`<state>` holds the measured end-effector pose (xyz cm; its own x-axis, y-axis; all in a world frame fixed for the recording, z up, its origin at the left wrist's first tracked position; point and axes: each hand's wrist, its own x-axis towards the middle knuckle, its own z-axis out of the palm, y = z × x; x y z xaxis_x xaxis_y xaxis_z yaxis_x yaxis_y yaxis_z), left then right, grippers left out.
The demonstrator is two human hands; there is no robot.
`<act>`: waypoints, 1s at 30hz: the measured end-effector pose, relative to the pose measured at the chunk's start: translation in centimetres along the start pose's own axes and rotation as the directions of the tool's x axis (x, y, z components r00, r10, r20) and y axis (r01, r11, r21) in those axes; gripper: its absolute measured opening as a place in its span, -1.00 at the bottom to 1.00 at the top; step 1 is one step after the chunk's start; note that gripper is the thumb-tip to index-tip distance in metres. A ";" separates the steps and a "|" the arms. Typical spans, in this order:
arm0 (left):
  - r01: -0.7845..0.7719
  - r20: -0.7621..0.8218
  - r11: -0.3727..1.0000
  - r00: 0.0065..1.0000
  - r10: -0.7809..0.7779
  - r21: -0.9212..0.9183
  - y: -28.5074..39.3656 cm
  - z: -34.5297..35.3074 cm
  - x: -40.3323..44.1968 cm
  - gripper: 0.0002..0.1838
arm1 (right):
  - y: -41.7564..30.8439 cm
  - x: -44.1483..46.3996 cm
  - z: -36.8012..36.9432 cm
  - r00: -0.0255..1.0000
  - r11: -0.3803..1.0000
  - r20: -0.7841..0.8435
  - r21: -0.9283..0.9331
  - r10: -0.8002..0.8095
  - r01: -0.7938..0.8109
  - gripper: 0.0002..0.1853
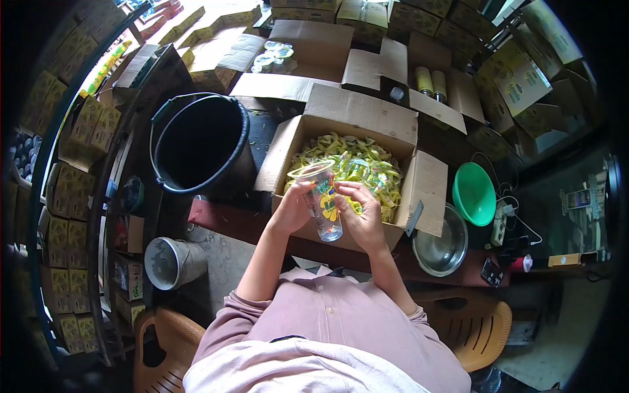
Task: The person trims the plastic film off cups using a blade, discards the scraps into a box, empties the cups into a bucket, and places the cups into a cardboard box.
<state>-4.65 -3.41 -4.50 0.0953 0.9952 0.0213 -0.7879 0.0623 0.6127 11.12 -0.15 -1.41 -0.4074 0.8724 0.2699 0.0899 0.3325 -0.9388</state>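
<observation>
From where I stand, no word or number can be made out, neither in the coloured print on the clear plastic cup [322,204] between the fingers [358,192] nor on the yellow printed cardboard cartons [417,18] beyond them.

Left hand [295,207], right hand [360,209] curled

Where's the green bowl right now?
In the head view, the green bowl sits on the right, just above the metal bowl and left of the white power strip.

Packing workshop or stockroom: stacked printed cartons [68,239], open cardboard boxes [350,108], buckets [246,154].
</observation>
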 end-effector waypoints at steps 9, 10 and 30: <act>-0.066 -0.103 0.972 0.991 0.091 0.224 4.3 -3.3 -0.8 -0.48 | -0.3 1.8 3.3 0.915 0.972 -0.354 -0.200 -0.192 0.126 -0.93; -0.105 -0.134 0.955 0.980 0.147 0.277 4.9 -3.8 -0.9 -0.47 | 0.6 2.0 3.2 0.908 0.967 -0.388 -0.245 -0.159 0.065 -0.92; -0.225 -0.279 0.970 0.941 0.194 -0.086 13.7 -8.5 -0.9 -0.53 | -1.0 8.2 16.3 0.993 0.921 -0.113 0.390 0.043 0.005 -0.45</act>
<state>-20.65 -2.80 -2.85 -0.2326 0.9691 -0.0817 -0.8385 -0.1573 0.5217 -7.11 0.87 -1.69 -0.2977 0.9207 0.2521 -0.2732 0.1709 -0.9466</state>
